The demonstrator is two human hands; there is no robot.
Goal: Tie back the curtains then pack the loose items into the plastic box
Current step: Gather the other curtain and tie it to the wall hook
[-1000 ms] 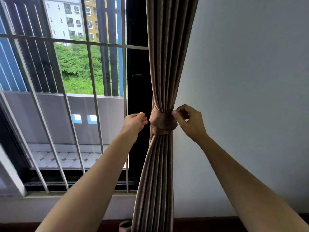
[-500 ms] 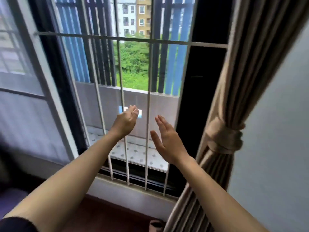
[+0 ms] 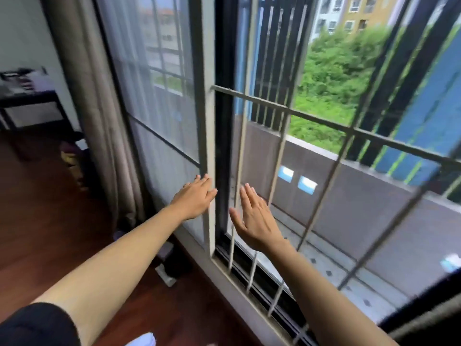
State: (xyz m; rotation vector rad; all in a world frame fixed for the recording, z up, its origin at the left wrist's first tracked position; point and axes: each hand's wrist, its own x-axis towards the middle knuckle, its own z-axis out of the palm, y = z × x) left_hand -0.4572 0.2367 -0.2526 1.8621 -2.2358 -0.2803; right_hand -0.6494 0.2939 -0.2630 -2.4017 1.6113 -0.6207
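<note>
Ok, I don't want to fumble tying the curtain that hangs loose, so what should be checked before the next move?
1. Left hand free: ok, open, holds nothing.
2. Right hand free: ok, open, holds nothing.
3. Curtain in view: ok, hangs untied, left of both hands.
4. Tie-back for it: cannot tell, none visible.
5. Plastic box located: not ok, not in view.

Bright daylight floods through the window [image 3: 324,146]; motion blur smears everything, and wide-angle distortion bends the edges.
</note>
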